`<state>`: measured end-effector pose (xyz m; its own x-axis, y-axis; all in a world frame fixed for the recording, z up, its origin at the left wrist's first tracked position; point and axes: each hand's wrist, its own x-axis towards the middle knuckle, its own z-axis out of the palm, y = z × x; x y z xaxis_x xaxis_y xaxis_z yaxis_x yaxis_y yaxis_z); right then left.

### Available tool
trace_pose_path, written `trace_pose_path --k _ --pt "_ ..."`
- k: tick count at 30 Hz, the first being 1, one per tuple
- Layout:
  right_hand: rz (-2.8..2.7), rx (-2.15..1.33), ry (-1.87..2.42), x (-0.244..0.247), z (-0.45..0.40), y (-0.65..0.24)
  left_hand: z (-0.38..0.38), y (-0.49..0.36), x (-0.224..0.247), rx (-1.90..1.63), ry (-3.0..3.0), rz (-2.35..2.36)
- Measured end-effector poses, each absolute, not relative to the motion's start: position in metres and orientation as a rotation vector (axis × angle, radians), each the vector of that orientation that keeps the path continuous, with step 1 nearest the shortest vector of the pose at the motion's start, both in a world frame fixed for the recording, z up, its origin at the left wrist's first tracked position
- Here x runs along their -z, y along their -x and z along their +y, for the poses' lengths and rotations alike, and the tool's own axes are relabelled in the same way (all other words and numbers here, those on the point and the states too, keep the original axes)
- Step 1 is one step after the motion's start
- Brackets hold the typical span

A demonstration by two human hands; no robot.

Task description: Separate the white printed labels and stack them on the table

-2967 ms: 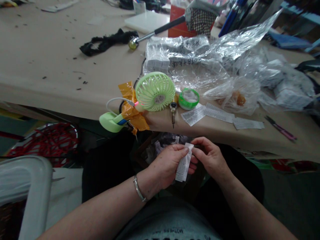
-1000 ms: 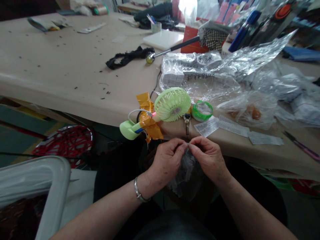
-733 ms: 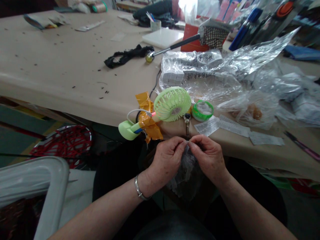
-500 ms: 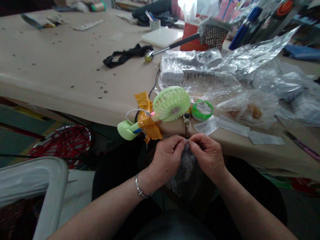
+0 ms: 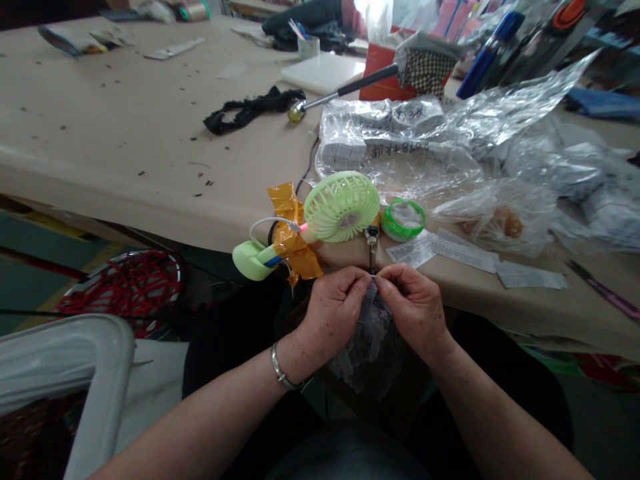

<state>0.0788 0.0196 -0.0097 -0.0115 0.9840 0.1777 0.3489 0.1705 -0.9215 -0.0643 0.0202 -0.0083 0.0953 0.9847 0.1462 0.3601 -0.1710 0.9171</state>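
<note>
My left hand point(image 5: 336, 303) and my right hand point(image 5: 411, 301) meet in front of the table edge, both closed in a fingertip pinch. A thin white strip point(image 5: 373, 276) shows between the fingertips; most of it is hidden. Just beyond them, a slim metal rod point(image 5: 373, 257) with a dark fitting at its far end points from the table edge toward my fingers. Below and between my hands hangs a bunch of whitish, see-through printed strips point(image 5: 367, 340), its upper end partly covered by my fingers.
A green fan point(image 5: 343, 207) is held by orange tape point(image 5: 295, 250) at the table edge. Right of it stand a small green tub point(image 5: 404, 220), printed paper strips point(image 5: 465, 255), plastic bags point(image 5: 500, 160) and scissors point(image 5: 605, 292). A white crate point(image 5: 120, 360) stands at lower left.
Both hands are still pinched together at the rod's end. My fingertips have shifted very slightly, and the thin white strip between them shows a little more clearly.
</note>
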Motion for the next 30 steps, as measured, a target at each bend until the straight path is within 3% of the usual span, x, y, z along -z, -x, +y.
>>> trace_pose_path --k 10,17,19,25,30 --pt "-1.631 -0.863 1.332 0.009 -0.007 -0.095 0.0 0.07 0.006 -0.97 -1.577 1.315" --pt "-2.07 0.138 1.325 0.001 0.009 -0.135 0.0 0.074 0.039 -0.872 -1.568 1.371" --pt "-2.161 0.288 1.394 0.004 0.018 -0.14 0.0 0.073 0.043 -0.842 -1.565 1.43" --pt "-2.111 0.227 1.256 0.018 0.024 -0.151 -0.005 0.063 0.037 -0.801 -1.386 1.348" --pt "-1.975 0.057 1.128 0.011 0.011 -0.152 -0.002 0.037 0.015 -0.765 -0.797 1.046"
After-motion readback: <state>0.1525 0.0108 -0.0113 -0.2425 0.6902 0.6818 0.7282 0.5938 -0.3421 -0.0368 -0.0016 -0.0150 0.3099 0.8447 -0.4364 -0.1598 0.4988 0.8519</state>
